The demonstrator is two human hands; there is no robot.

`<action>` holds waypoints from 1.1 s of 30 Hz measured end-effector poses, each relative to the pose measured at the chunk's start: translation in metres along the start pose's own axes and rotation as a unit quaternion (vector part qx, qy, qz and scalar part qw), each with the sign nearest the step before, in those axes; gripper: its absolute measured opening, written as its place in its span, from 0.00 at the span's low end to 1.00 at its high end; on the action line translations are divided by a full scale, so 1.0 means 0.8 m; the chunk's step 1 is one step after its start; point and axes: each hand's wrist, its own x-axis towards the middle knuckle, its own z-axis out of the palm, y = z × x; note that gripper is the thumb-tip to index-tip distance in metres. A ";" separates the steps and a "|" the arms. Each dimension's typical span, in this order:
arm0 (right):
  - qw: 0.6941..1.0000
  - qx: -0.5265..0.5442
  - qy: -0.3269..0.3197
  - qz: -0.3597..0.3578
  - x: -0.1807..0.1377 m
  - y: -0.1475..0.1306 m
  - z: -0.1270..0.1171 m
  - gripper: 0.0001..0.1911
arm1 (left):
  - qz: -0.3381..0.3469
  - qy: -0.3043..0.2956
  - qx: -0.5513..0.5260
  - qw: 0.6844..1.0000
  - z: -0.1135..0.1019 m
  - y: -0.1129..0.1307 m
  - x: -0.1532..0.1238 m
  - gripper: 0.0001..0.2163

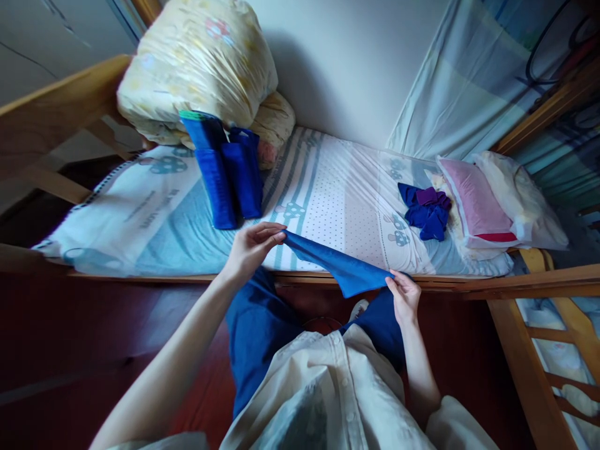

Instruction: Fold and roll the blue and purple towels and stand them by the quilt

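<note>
A blue cloth is stretched in the air between my two hands, just in front of the bed's near edge. My left hand pinches its upper left end between thumb and fingers. The right end is pinched by my right hand, which sits lower. A pointed corner of the cloth hangs below the middle, nearer the right hand. Beyond my left hand, folded blue cloths lie side by side on the bed, one with a green edge. Farther right rests a crumpled heap of blue and purple cloths.
The bed has a patterned sheet and a wooden frame. A bulky cream quilt is piled at the left end. Pink and white pillows lie at the right. A pale curtain hangs behind, and a wooden ladder stands lower right.
</note>
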 end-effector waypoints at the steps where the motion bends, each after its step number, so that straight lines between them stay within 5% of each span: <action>1: 1.000 0.001 0.000 0.001 0.000 -0.002 -0.003 0.24 | -0.003 -0.003 -0.006 1.000 -0.001 0.003 -0.004 0.26; 12: 0.995 0.067 -0.046 0.060 -0.013 -0.038 -0.039 0.21 | -0.053 -0.016 -0.042 0.998 -0.020 0.030 -0.055 0.24; 19: 0.984 0.109 -0.081 0.117 0.002 -0.054 -0.037 0.22 | -0.041 -0.044 -0.036 0.998 -0.017 0.015 -0.047 0.23; 26: 0.977 0.063 -0.169 0.117 0.116 -0.051 -0.002 0.26 | -0.070 -0.117 -0.064 0.989 0.009 -0.018 0.056 0.24; 33: 0.992 0.019 -0.111 -0.059 0.248 -0.084 0.066 0.24 | 0.047 -0.034 -0.083 0.995 0.042 0.044 0.177 0.15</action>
